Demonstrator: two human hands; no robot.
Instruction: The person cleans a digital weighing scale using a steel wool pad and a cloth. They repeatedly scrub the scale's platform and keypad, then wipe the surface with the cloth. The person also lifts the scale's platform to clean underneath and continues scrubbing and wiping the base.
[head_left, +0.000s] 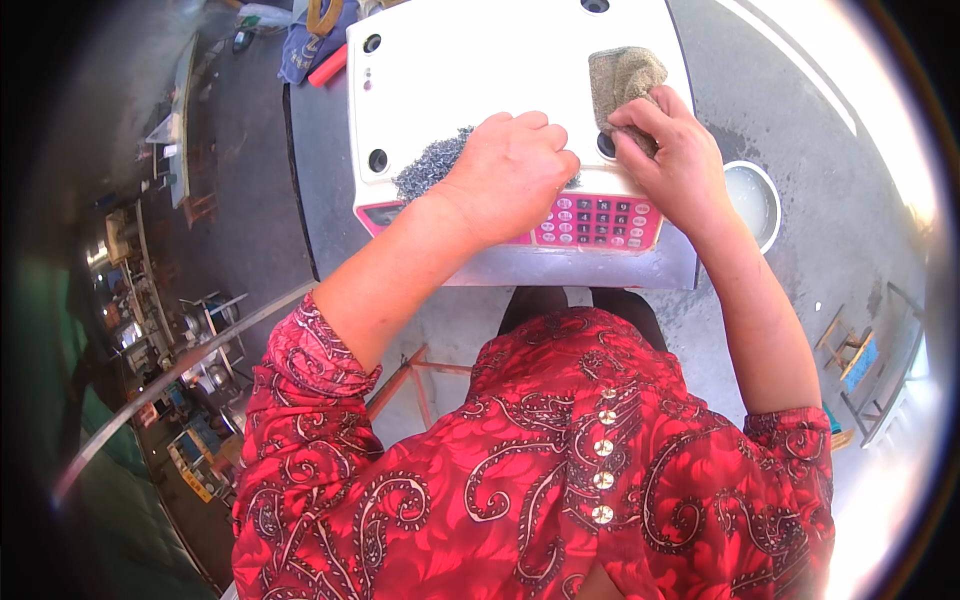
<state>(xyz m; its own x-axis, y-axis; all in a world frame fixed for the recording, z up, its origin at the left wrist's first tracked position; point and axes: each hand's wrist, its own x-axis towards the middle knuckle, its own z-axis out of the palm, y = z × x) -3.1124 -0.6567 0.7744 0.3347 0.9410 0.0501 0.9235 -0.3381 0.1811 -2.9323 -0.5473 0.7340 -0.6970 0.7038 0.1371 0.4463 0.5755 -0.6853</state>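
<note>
In front of me stands a white electronic weighing scale (487, 67) with a pink keypad panel (634, 206) facing me. Its bare top shows round black supports at the corners. Curled into a fist, my left hand (510, 172) presses a dark grey mesh scouring pad (435, 161) on the scale's front edge; part of the pad is hidden beneath it. My right hand (671, 150) pinches a folded tan cloth (626, 75) between thumb and fingers. That cloth lies over the right side of the top, next to the front right support (606, 145).
The scale rests on a metal-topped table (487, 270). Beyond its left side lie a red cylindrical object (328, 67) and blue fabric (300, 56). A white basin of cloudy liquid (750, 206) sits low at the right, near wet marks on the concrete floor. Cluttered shelving (142, 277) stands at far left.
</note>
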